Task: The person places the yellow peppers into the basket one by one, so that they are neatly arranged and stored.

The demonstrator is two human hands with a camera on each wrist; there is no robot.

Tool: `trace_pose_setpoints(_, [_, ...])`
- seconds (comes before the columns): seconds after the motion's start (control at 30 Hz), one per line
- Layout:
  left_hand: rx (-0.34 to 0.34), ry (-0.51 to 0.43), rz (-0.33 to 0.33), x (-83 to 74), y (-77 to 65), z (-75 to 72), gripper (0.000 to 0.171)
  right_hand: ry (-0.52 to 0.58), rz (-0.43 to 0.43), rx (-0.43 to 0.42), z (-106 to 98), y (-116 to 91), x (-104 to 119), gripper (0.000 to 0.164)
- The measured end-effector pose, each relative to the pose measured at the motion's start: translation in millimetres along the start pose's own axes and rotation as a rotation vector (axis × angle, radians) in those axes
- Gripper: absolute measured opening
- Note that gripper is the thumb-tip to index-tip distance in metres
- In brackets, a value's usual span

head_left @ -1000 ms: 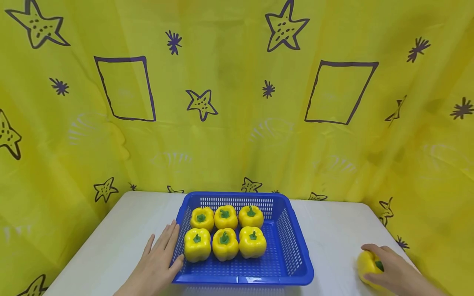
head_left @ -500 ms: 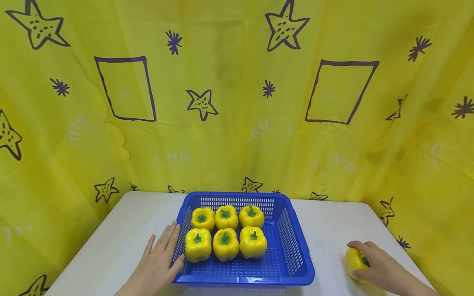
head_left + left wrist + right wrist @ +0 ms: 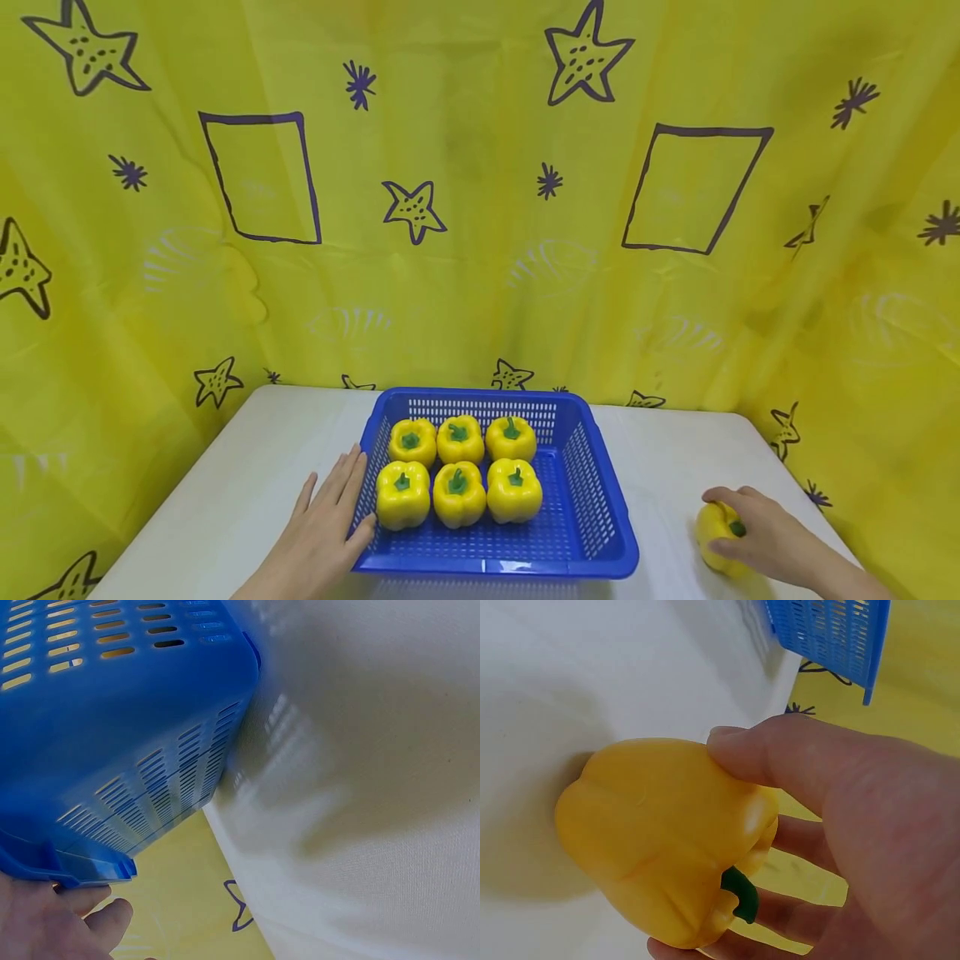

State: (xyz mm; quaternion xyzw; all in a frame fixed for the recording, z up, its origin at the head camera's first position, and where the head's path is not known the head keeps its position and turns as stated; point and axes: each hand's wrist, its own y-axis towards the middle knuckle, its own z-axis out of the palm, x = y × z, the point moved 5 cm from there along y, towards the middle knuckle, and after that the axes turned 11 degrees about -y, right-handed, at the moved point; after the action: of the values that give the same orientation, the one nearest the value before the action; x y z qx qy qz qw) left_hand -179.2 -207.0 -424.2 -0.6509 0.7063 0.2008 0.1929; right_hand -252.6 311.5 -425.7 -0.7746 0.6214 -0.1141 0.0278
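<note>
At the table's right side, my right hand (image 3: 765,533) grips a yellow bell pepper (image 3: 660,832) with a green stem, thumb on one side and fingers round the other. In the right wrist view the pepper is close over the white surface, its shadow beside it. A blue plastic basket (image 3: 611,500) stands mid-table with several yellow bell peppers (image 3: 460,496) in two rows, stems up, toward its left. My left hand (image 3: 318,529) lies with straight fingers against the basket's left rim; the left wrist view shows its fingers (image 3: 111,922) at that rim.
The white table (image 3: 660,442) extends on both sides of the basket. Yellow curtain (image 3: 465,292) with starfish drawings hangs behind the table and along both sides. Inside the basket, bare floor (image 3: 558,500) shows right of the peppers and along the front.
My right hand has moved left with the bell pepper, nearer the basket, mostly in the first half second. The left hand stays at the basket's rim. The head view shifts slightly.
</note>
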Motion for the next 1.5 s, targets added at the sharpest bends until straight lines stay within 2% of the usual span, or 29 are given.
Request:
trace_pose_setpoints(0.2, [0.005, 0.001, -0.003, -1.2, 0.5, 0.6, 0.076, 0.005, -0.022, -0.010, -10.1, 2.7, 7.0, 0.061])
trace_pose_setpoints(0.33, [0.003, -0.005, 0.005, -1.2, 2.0, 1.5, 0.076, -0.025, -0.062, -0.055, -24.6, 3.9, 15.5, 0.059])
trace_pose_setpoints(0.53, [-0.008, 0.001, -0.004, -0.8, 2.7, 0.9, 0.075, -0.060, -0.129, -0.135, -46.4, 4.9, 34.5, 0.057])
trace_pose_setpoints(0.97, [0.014, -0.002, -0.006, -0.1, 1.3, 0.4, 0.075, -0.068, -0.224, -0.227, -85.3, 11.3, 79.1, 0.053])
trace_pose_setpoints(1.3, [0.007, -0.009, 0.004, 1.0, 0.2, 1.3, 0.075, -0.039, -0.265, -0.229, -111.1, 16.1, 115.7, 0.053])
trace_pose_setpoints(1.5, [0.004, -0.007, 0.007, 0.9, 2.4, 2.1, 0.075, -0.042, -0.278, -0.237, -118.7, 17.8, 135.3, 0.054])
